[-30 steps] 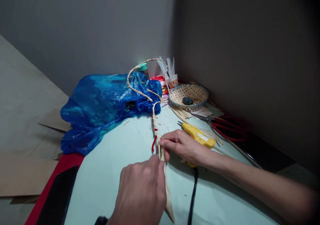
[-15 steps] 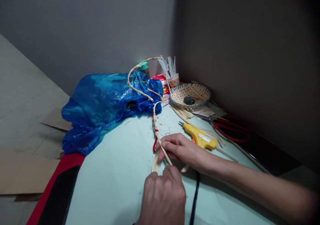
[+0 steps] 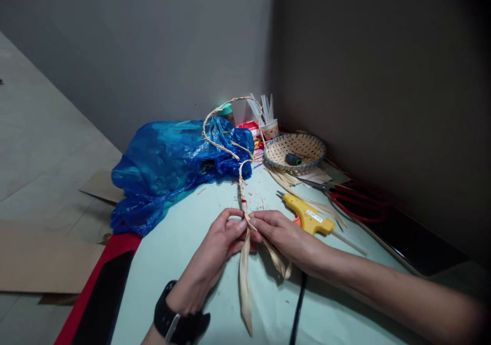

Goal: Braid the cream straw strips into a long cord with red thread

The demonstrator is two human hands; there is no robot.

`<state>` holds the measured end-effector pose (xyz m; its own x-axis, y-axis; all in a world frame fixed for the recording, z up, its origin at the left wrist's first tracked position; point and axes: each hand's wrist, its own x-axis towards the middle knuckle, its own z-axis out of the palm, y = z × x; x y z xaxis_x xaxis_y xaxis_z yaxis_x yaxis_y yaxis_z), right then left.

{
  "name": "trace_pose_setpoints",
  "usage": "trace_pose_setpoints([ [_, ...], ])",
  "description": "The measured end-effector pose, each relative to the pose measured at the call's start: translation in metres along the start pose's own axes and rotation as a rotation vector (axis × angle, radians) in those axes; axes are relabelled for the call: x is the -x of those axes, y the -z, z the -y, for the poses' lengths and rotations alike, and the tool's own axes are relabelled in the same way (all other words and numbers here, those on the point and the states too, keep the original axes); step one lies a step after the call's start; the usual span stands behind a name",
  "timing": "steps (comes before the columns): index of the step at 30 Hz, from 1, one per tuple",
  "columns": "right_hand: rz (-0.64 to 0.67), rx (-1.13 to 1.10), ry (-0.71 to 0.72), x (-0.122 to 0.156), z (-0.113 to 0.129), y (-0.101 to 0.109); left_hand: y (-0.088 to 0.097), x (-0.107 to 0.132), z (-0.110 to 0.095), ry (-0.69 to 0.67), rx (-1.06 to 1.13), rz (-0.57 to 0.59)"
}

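Note:
A pale braided straw cord (image 3: 241, 181) with a small red mark comes down the middle of the table and curls up over the items behind. At its lower end both hands meet. My left hand (image 3: 226, 235), with a black watch on the wrist, pinches the braid from the left. Opposite it, my right hand (image 3: 278, 232) is closed on the same strands, thumb and forefinger together. A loose flat strand (image 3: 244, 283) hangs from between the hands toward me, and another strand (image 3: 276, 258) dangles under my right hand.
Right of my hands lies a yellow glue gun (image 3: 307, 213). Behind it are red-handled scissors (image 3: 353, 202) and a woven basket (image 3: 295, 145) holding a dark thread spool (image 3: 293, 159). A blue plastic bag (image 3: 176, 166) covers the table's back left; a cup (image 3: 269, 129) holds glue sticks.
My left hand has moved up from lower down the strand to pinch the braid beside my right hand. One strand now hangs loose toward me. The view has shifted slightly.

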<state>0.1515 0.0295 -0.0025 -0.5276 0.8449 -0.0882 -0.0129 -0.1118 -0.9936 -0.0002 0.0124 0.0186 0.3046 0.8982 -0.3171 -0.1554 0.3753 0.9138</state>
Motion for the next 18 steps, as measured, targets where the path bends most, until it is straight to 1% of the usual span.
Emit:
trace_pose_setpoints([
  [2, 0.006, 0.084, 0.043, -0.001, -0.001, 0.001, -0.003, -0.002, 0.002, 0.053, 0.109, 0.034],
  [5, -0.016, 0.317, 0.115, -0.002, 0.002, 0.003, -0.004, -0.003, 0.001, 0.112, 0.181, 0.076],
  [7, 0.003, 0.441, 0.119, 0.000, 0.008, 0.005, -0.001, -0.003, 0.000, 0.111, 0.166, 0.077],
  [10, 0.064, 0.562, 0.113, 0.005, 0.017, 0.008, 0.004, -0.002, 0.001, 0.093, 0.158, 0.070],
  [12, 0.040, 0.687, 0.124, 0.008, 0.022, 0.011, 0.006, -0.001, 0.004, 0.074, 0.158, 0.062],
  [15, 0.019, 0.899, 0.103, 0.011, 0.025, 0.014, 0.007, -0.002, 0.008, 0.053, 0.144, 0.023],
  [18, 0.086, 0.972, 0.081, 0.013, 0.026, 0.014, 0.006, -0.004, 0.012, 0.043, 0.149, 0.000],
])
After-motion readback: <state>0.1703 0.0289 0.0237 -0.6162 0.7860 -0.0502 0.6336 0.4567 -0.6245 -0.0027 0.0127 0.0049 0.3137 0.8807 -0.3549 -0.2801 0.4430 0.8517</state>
